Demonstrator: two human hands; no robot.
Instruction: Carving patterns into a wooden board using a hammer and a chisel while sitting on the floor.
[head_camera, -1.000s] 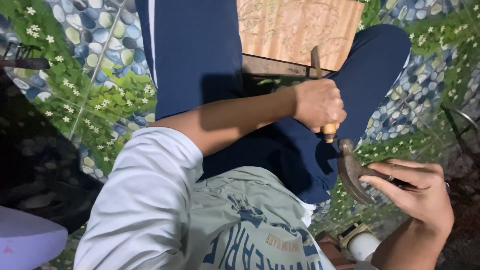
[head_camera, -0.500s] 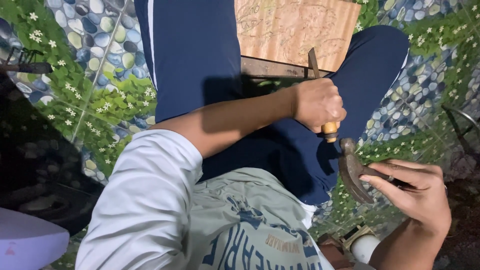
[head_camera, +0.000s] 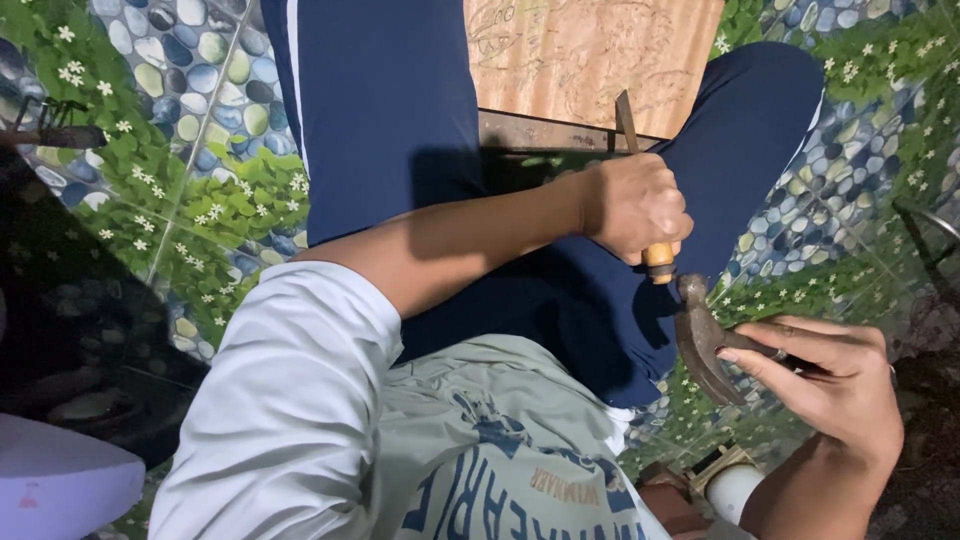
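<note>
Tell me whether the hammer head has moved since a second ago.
No, barely if at all: the hammer head sits just below the chisel's wooden handle, at the same spot against the blue trouser leg.

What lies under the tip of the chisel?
The chisel blade meets the edge of a carved wooden board. The left hand hides most of its handle; what lies beneath the board is covered.

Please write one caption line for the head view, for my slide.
Left hand grips a chisel against a carved wooden board; right hand holds a hammer.
</note>
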